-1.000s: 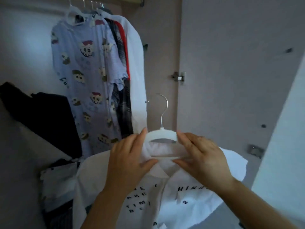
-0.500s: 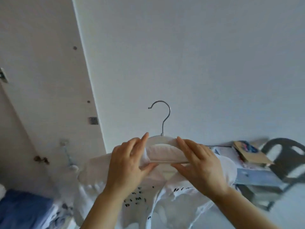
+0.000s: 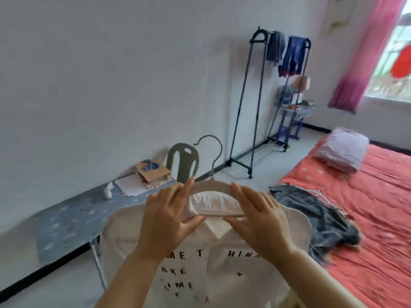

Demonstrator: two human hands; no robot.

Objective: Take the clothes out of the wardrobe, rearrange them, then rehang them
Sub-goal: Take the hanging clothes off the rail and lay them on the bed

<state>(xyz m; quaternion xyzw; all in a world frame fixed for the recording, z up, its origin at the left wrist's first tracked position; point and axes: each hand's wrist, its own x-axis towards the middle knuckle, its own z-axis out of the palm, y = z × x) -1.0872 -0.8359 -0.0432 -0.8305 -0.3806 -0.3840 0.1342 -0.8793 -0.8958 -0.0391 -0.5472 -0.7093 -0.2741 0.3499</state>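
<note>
Fingers (image 3: 185, 191) of the left hand (image 3: 169, 216) and right hand (image 3: 260, 216) pinch the hanger (image 3: 213, 184) at the collar of the shirt (image 3: 124, 232) — held midair, near the bed (image 3: 367, 230). Best to carry it level and lay it flat there — collar uppermost.

The left hand (image 3: 169, 216) and right hand (image 3: 258, 216) pinch the two shoulders of the white plastic hanger with a metal hook (image 3: 212, 184), and the white collared shirt with black letters (image 3: 124, 232) hangs from it below the grip. Left of the grip stands the blue patterned folding table (image 3: 73, 221), the brown cardboard box (image 3: 152, 172) on its far end, the grey plastic chair (image 3: 183, 162) just behind the hook. Right of the grip lies the red-covered bed (image 3: 378, 218), the crumpled dark grey garment (image 3: 322, 216) on its near edge, the folded lilac quilt (image 3: 342, 150) farther back, the black metal clothes rack (image 3: 259, 103) well behind.
</note>
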